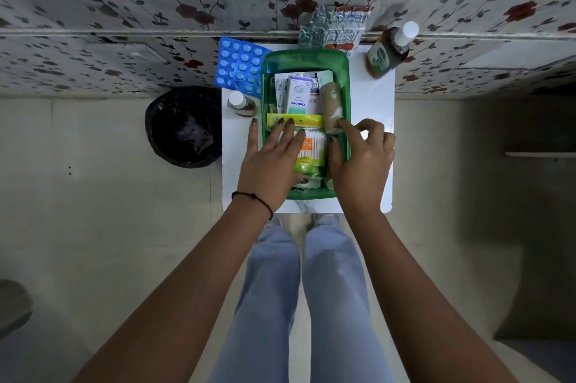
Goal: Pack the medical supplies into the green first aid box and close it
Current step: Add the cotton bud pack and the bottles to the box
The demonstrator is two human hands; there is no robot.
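The open green first aid box (307,59) stands on a small white table (371,102). Inside lie a white Optibex carton (298,95), a tan bandage roll (332,102) and a yellow-green pack of cotton swabs (310,145). My left hand (271,158) lies flat on the swab pack, fingers spread. My right hand (361,152) pinches the near end of the bandage roll with thumb and forefinger at the box's right wall. Blue pill blister sheets (238,66) and a small brown bottle (240,103) lie left of the box. A bigger brown bottle (389,50) lies at the back right.
Silver and red-white sachet packs (335,27) lean against the flowered wall behind the box. A bin with a black bag (184,127) stands on the floor left of the table. My legs in light trousers are below the table's near edge.
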